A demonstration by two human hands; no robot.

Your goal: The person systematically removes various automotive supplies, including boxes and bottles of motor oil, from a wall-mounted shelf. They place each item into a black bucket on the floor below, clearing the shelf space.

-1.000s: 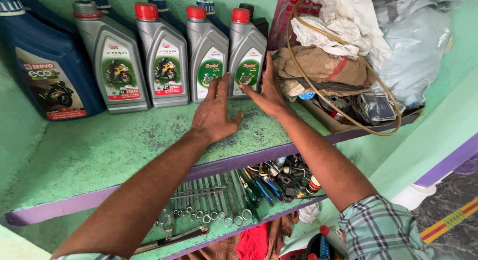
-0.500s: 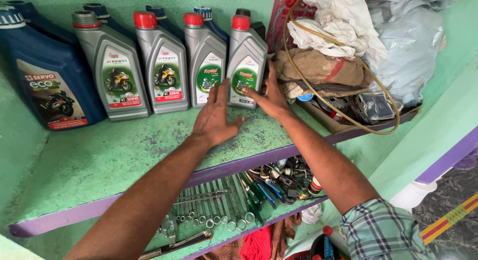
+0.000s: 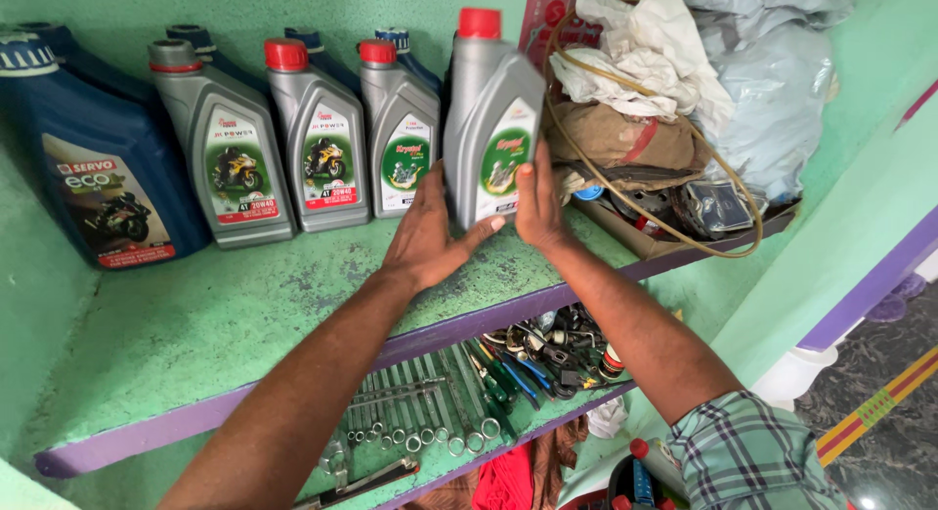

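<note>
Both hands hold a grey oil bottle (image 3: 491, 119) with a red cap and a green label, lifted a little above the green shelf (image 3: 244, 315). My left hand (image 3: 425, 238) grips its lower left side. My right hand (image 3: 537, 205) presses its lower right side. The bottle leans slightly toward me. To its left, three more grey bottles with red caps (image 3: 313, 129) stand in a row against the wall.
A large dark blue oil can (image 3: 83, 158) stands at the far left. A cardboard box (image 3: 674, 227) with rags, a tan hose loop and plastic bags fills the shelf's right end. On the lower shelf lie several wrenches (image 3: 420, 412) and screwdrivers.
Both hands closed on the rightmost grey bottle and raised it off the shelf toward me; earlier they were only reaching around it while it stood in the row.
</note>
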